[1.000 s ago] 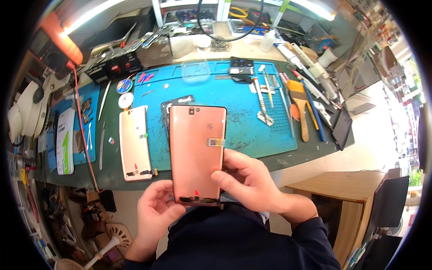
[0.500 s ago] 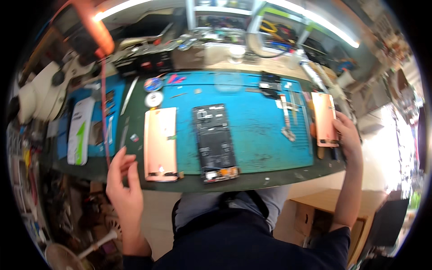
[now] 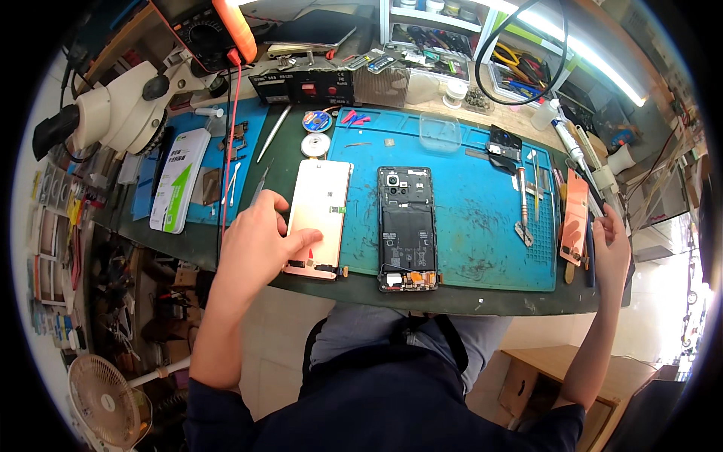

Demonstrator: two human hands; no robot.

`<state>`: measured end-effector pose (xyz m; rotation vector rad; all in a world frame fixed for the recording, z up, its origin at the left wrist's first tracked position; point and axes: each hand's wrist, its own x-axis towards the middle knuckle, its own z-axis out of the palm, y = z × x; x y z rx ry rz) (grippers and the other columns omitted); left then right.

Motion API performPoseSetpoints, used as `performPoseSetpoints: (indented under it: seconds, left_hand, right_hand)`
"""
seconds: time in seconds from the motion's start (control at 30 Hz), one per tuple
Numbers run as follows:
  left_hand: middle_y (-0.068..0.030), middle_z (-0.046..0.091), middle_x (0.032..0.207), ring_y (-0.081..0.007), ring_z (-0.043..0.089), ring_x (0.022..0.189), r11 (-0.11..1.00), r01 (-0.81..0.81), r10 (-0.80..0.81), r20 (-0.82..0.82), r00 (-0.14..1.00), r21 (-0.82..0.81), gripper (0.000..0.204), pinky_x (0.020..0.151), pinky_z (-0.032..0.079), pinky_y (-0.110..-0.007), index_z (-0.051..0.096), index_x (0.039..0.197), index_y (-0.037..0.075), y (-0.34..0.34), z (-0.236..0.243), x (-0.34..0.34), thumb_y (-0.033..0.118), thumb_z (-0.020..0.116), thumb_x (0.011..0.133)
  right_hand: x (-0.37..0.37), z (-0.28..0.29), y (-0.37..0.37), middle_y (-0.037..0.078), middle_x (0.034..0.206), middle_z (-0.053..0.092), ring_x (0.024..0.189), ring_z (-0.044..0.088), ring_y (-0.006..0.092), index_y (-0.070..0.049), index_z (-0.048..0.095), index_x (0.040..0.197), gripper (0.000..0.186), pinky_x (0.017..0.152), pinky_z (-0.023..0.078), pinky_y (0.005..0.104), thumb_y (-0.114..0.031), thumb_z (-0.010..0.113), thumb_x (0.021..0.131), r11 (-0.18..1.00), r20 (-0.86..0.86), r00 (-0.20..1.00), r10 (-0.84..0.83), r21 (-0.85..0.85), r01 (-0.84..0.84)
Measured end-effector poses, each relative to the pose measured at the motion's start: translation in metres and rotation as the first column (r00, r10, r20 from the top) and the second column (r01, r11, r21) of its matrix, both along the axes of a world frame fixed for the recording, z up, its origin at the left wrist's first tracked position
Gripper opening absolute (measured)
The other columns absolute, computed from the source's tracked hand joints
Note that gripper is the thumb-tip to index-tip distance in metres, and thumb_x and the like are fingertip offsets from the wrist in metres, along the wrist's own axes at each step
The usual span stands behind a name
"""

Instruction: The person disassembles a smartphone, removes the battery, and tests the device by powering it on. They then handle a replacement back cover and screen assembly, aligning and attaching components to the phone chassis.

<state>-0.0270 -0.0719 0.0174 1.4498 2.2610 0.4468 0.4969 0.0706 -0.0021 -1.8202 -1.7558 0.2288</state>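
Observation:
My left hand point(image 3: 260, 237) is at the left edge of a copper-coloured phone screen panel point(image 3: 320, 215), its thumb on the panel's surface and its fingers curled at the edge. Beside that panel, a black phone point(image 3: 407, 230) lies with its back cover off, showing the battery, camera and a lower board. On the far right my right hand point(image 3: 611, 245) has its fingers slightly apart, close to a second, narrower-looking copper panel point(image 3: 575, 215). This panel lies at a slant beside tools, and a small gap shows between it and my fingers.
A blue work mat point(image 3: 482, 241) covers much of the bench. A white-and-green box point(image 3: 179, 181) lies left; a microscope point(image 3: 124, 113) stands behind it. A clear tray point(image 3: 440, 132), solder spool point(image 3: 317, 121), brush point(image 3: 523, 211) and multimeter point(image 3: 199, 34) are around.
My left hand has moved from beside the left panel onto it. My right hand has let go of the second panel, which now lies by the tools. The view has shifted.

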Motion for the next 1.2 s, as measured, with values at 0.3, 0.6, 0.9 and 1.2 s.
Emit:
performPoseSetpoints:
  seconds: [0.3,0.6,0.9,1.2]
  left_hand:
    - [-0.0094,0.073,0.095,-0.0086,0.068,0.083,0.984,-0.047,-0.065,0.594,0.802,0.171,0.029,0.071,0.054,-0.025,0.06,0.109,-0.002,0.0,-0.005,-0.023,0.013,0.079,0.093]
    - [-0.004,0.072,0.108,-0.0113,0.07,0.1,0.981,-0.015,-0.179,0.888,-0.422,0.191,0.037,0.088,0.058,-0.028,0.057,0.13,0.002,-0.043,-0.026,0.081,0.013,0.074,0.099]
    - [-0.0023,0.067,0.125,-0.0114,0.065,0.114,0.945,0.326,0.172,0.787,-0.592,0.038,0.033,0.097,0.054,-0.028,0.057,0.136,0.005,-0.049,-0.053,0.199,0.02,0.063,0.107]
    - [-0.0071,0.071,0.112,-0.0126,0.067,0.1,0.908,0.195,-0.388,0.919,0.065,0.37,0.033,0.088,0.054,-0.029,0.065,0.126,-0.002,-0.062,-0.047,0.18,0.022,0.068,0.103]
  right_hand:
    - [-0.066,0.012,-0.056,0.006,0.108,0.072,0.092,0.065,0.0115,-0.009,0.062,0.144,0.043,0.08,0.053,0.0282,-0.009,0.063,0.101,0.986,-0.228,0.96,0.161,0.08,-0.146]
    - [-0.161,0.019,-0.11,0.015,0.131,0.068,0.119,0.065,0.022,-0.002,0.049,0.152,0.07,0.095,0.054,0.0326,-0.032,0.078,0.096,0.615,-0.838,0.351,0.417,-0.024,-0.788]
    - [-0.16,-0.019,-0.138,0.007,0.103,0.066,0.106,0.068,0.0233,0.002,0.044,0.149,0.077,0.12,0.038,0.0509,-0.031,0.081,0.091,0.66,-0.969,-0.245,-0.013,0.176,-0.73]
    - [-0.132,0.001,-0.153,0.016,0.122,0.07,0.11,0.069,0.0191,0.006,0.045,0.144,0.061,0.097,0.054,0.0316,-0.008,0.078,0.094,0.907,-0.923,0.324,0.207,0.057,-0.417]
